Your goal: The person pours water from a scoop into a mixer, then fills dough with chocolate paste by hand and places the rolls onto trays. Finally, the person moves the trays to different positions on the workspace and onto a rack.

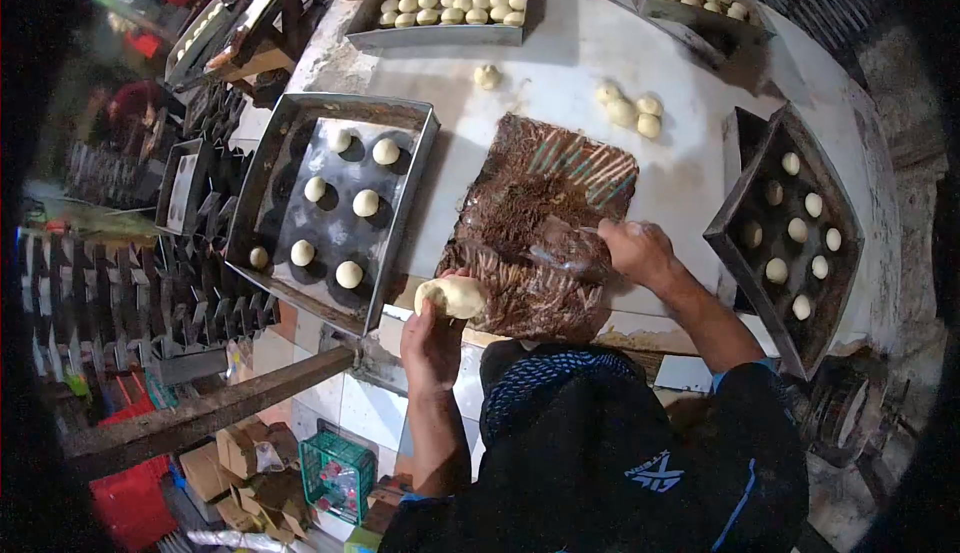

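My left hand point(430, 345) holds a flattened piece of pale dough point(452, 297) near the front edge of the table, beside the dark filling. My right hand point(641, 253) grips a flat-bladed tool point(552, 254), smeared with filling, whose handle is mostly hidden in the fist. Its blade rests in a broad, dark brown, chocolate-like filling point(515, 193) spread on a sheet or board. Striped scrape marks show at the filling's far right corner.
At the left stands a metal tray point(420, 183) with several dough balls; another tray point(735, 218) sits at the right. Fuller trays point(430, 37) line the back. Loose dough balls point(621, 112) lie beyond the filling. A green crate point(309, 473) is on the floor.
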{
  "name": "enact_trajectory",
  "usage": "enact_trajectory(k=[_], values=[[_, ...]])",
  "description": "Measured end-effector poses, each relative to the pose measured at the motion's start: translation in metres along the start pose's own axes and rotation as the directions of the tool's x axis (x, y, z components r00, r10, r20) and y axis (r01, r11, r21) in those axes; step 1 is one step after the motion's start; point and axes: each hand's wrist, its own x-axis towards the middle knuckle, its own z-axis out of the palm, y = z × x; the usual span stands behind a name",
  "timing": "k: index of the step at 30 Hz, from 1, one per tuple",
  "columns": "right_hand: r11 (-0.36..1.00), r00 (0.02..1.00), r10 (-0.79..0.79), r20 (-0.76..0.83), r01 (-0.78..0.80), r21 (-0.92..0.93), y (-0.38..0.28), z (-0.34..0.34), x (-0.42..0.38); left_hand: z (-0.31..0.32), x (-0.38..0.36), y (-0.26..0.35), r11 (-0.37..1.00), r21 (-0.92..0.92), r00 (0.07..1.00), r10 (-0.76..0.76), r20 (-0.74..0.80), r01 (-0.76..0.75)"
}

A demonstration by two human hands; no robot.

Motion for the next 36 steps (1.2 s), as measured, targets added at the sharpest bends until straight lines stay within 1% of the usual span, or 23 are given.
enact_trajectory(k=[2,3,5,6,8,9,13,15,16,18,19,21,22,24,25,26,28,29,30,32,33,35,36], values=[[0.994,0.994,0.110,-0.023,-0.111,-0.004,0.006,-0.003,0.008,0.001,-0.001,-0.001,1.000,0.012,0.999,0.025,-0.043,-0.024],[0.995,0.994,0.104,-0.019,-0.104,-0.004,0.007,-0.006,0.013,0.001,-0.002,-0.003,1.000,0.010,0.998,0.028,-0.050,-0.028],[0.959,0.961,0.270,-0.062,-0.263,0.107,0.002,-0.018,0.022,-0.001,-0.002,-0.004,0.999,0.019,0.994,0.049,-0.098,-0.047],[0.962,0.964,0.259,-0.063,-0.252,0.103,-0.003,-0.022,0.026,-0.004,0.001,-0.005,0.998,0.014,0.993,0.058,-0.103,-0.057],[0.972,0.964,0.153,0.217,-0.187,0.142,-0.015,-0.025,0.023,-0.009,0.000,-0.007,0.999,-0.004,0.996,0.052,-0.068,-0.053],[0.962,0.955,0.192,0.227,-0.228,0.147,-0.009,-0.015,0.023,-0.009,0.000,-0.008,0.999,-0.004,0.996,0.047,-0.070,-0.048],[0.952,0.950,0.277,0.145,-0.292,0.093,0.016,-0.006,0.026,-0.005,0.000,-0.011,0.998,-0.001,0.995,0.065,-0.078,-0.065],[0.912,0.913,0.391,0.114,-0.401,0.090,0.017,-0.018,0.030,-0.005,-0.002,-0.008,0.997,0.015,0.993,0.081,-0.090,-0.080],[0.914,0.916,0.385,0.113,-0.395,0.090,0.016,-0.018,0.033,-0.005,-0.002,-0.009,0.996,0.013,0.992,0.085,-0.092,-0.084],[0.963,0.958,0.201,0.204,-0.232,0.140,0.010,-0.014,0.027,-0.004,-0.007,-0.010,0.997,0.013,0.992,0.074,-0.103,-0.073],[0.961,0.958,0.205,0.202,-0.236,0.142,0.013,-0.013,0.026,-0.003,-0.006,-0.011,0.997,0.006,0.991,0.072,-0.114,-0.072],[0.968,0.959,0.237,0.156,-0.246,0.041,0.026,-0.012,0.024,-0.002,-0.005,-0.011,0.998,-0.002,0.991,0.069,-0.117,-0.070],[0.967,0.958,0.243,0.152,-0.252,0.042,0.029,-0.012,0.023,-0.002,-0.006,-0.011,0.997,-0.016,0.993,0.071,-0.100,-0.072],[0.915,0.915,0.403,-0.003,-0.403,-0.010,0.035,-0.015,0.024,-0.003,-0.006,-0.011,0.996,-0.031,0.994,0.077,-0.075,-0.080],[0.935,0.941,0.339,0.007,-0.338,0.110,0.034,-0.022,0.021,-0.005,-0.007,-0.010,0.997,-0.033,0.995,0.074,-0.073,-0.076],[0.934,0.940,0.341,0.004,-0.339,0.111,0.033,-0.019,0.019,-0.006,-0.006,-0.010,0.996,-0.037,0.995,0.074,-0.069,-0.076],[0.978,0.983,0.134,0.125,-0.152,0.143,0.032,-0.003,0.010,-0.005,-0.003,-0.011,0.996,-0.038,0.994,0.073,-0.081,-0.076],[0.989,0.995,0.097,0.026,-0.100,0.107,0.038,0.014,0.008,-0.005,-0.003,-0.012,0.997,-0.036,0.993,0.066,-0.094,-0.070],[0.988,0.994,0.105,0.026,-0.107,0.107,0.048,0.026,0.003,-0.004,-0.003,-0.012,0.997,-0.036,0.994,0.060,-0.089,-0.064],[0.950,0.947,0.313,-0.070,-0.312,0.036,0.044,0.014,0.008,-0.002,-0.004,-0.013,0.999,-0.026,0.997,0.032,-0.074,-0.034],[0.948,0.945,0.318,-0.071,-0.316,0.040,0.043,0.003,0.006,-0.002,-0.006,-0.012,0.999,-0.022,0.997,0.029,-0.071,-0.031],[0.929,0.928,0.346,-0.137,-0.319,0.186,0.043,-0.019,0.007,-0.003,-0.004,-0.011,0.999,-0.010,0.998,0.031,-0.049,-0.031],[0.931,0.929,0.343,-0.141,-0.316,0.184,0.040,-0.018,0.008,-0.003,-0.002,-0.011,0.999,-0.011,0.998,0.036,-0.048,-0.036]])
